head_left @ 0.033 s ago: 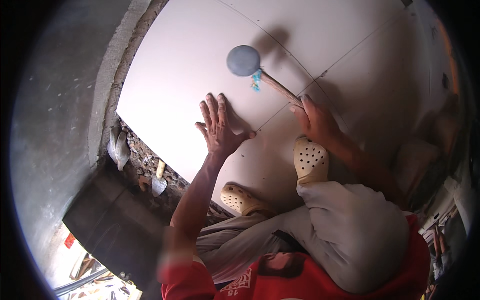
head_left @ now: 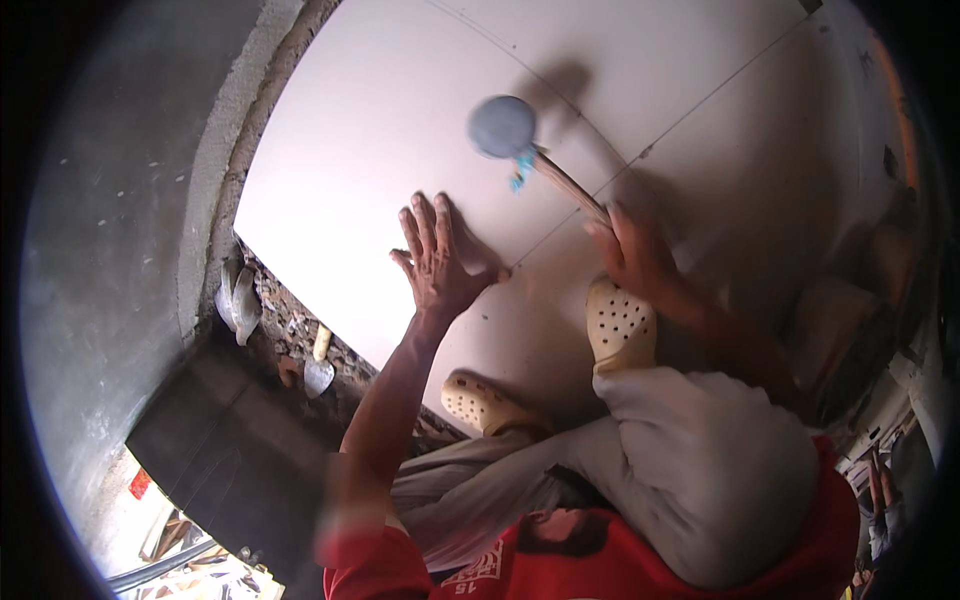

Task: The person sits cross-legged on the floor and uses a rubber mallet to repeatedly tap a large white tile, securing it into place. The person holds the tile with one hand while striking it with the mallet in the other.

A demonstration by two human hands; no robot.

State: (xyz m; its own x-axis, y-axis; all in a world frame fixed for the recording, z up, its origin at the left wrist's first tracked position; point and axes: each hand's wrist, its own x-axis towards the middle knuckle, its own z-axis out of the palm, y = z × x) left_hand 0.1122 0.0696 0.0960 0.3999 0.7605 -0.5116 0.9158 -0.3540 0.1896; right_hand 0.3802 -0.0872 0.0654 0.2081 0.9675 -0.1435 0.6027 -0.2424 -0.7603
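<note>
My right hand (head_left: 637, 258) is closed round the wooden handle of a mallet (head_left: 503, 127). The mallet's round grey head hangs over the pale floor tiles (head_left: 350, 130), its shadow lying to the right of it. Blue-green cord or cloth is tied where handle and head meet. Flat on the large tile, near a joint line, my left hand (head_left: 440, 265) rests with fingers spread and holds nothing.
At the left, a strip of rubble (head_left: 290, 318) between tile edge and grey wall (head_left: 110, 200) holds a small trowel (head_left: 319, 372) and a crumpled pale bag (head_left: 238, 300). Dark tiles (head_left: 230, 430) lie below it. My cream clogs (head_left: 622, 322) stand on the tiles.
The mallet's head has shifted slightly to the right and toward me, and my right hand has moved a little with it. My left hand has stayed in place.
</note>
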